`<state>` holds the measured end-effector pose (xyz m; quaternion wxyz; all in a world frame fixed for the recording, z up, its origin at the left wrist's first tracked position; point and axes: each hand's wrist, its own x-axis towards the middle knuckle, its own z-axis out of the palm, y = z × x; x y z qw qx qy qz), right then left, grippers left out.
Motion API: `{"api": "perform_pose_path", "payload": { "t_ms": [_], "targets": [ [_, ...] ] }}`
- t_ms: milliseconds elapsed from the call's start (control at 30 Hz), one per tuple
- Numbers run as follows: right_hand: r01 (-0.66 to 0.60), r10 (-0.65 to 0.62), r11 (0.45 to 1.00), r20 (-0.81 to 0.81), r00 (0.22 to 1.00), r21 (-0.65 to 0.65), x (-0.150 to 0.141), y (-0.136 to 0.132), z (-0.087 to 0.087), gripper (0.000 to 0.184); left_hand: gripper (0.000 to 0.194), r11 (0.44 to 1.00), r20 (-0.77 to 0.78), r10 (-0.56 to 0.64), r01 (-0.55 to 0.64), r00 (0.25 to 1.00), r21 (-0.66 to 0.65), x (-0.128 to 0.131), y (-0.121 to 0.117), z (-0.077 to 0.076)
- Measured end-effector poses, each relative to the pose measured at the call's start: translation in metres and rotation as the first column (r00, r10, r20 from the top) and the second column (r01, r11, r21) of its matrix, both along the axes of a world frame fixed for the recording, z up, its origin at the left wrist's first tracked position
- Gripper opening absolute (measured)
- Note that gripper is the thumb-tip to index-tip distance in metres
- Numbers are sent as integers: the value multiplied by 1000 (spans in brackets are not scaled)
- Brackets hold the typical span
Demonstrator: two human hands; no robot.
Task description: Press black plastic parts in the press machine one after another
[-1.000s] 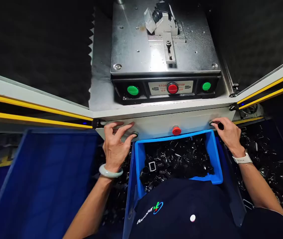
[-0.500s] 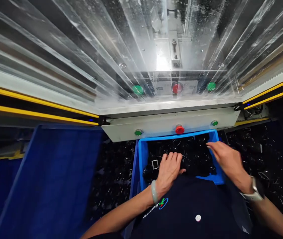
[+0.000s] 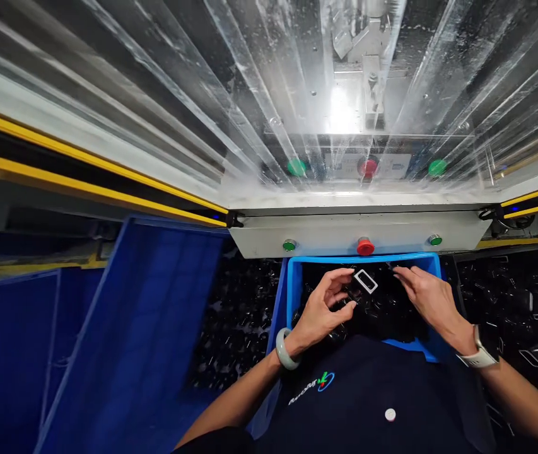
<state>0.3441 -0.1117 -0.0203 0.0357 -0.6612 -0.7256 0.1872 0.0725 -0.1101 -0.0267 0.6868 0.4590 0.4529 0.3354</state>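
Observation:
A light blue bin (image 3: 292,287) full of small black plastic parts sits just below the machine's front panel. My left hand (image 3: 325,309), with a pale bangle on the wrist, is over the bin. Its fingers curl round a black part with a pale rectangular frame (image 3: 366,281), held a little above the heap. My right hand (image 3: 427,299), with a white watch on the wrist, hovers over the bin's right half. Its fingertips are pinched together close to that part, and whether they hold anything is too small to make out.
The white front panel (image 3: 325,234) carries two green buttons (image 3: 289,245) (image 3: 435,240) and a red button (image 3: 365,246). A ribbed clear guard (image 3: 259,113) covers the press table behind. A large dark blue crate (image 3: 122,340) stands on the left. More black parts (image 3: 509,296) lie on the right.
My hands left the panel's two green buttons and dropped into the bin. The clear guard came down over the press table. My left hand picked up a framed black part.

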Motion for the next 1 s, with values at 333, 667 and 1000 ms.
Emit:
{"api": "perform_pose_path", "payload": {
  "t_ms": [333,667,1000],
  "targets": [
    [198,-241,970,-583,776,-139,-6,1,61,30,53,996,-23,34,-32,999,83,3,15,2],
    [200,-217,973,-740,637,-113,-59,14,55,18,30,971,15,85,-86,996,224,10,25,20],
    [333,-293,936,-765,573,-109,-60,33,49,25,35,960,0,111,-107,994,260,19,45,34]
  ]
}}
